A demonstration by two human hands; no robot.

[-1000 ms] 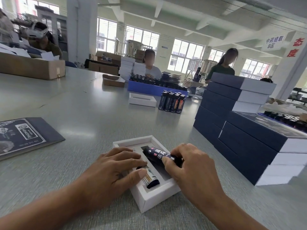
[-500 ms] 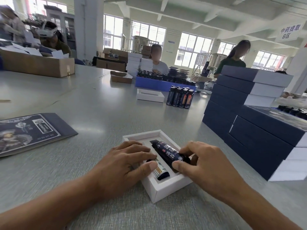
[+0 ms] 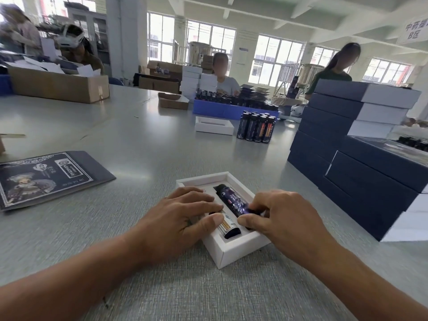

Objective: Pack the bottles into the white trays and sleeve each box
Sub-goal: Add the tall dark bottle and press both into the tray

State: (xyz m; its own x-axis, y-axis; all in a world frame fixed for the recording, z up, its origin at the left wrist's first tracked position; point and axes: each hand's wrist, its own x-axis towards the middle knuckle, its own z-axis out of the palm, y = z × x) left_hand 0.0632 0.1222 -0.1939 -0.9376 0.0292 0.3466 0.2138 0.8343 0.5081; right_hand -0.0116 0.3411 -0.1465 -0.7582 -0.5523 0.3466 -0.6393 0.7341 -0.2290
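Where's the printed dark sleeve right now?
In the head view, the printed sleeve lies flat on the table, to the left of the white tray that both hands are working on.

left hand (image 3: 183, 218) flat, fingers straight, right hand (image 3: 284, 218) pinching

The grey table (image 3: 143, 144) carries a white tray (image 3: 234, 253), sleeve (image 3: 46, 177), stacked boxes (image 3: 361, 158).
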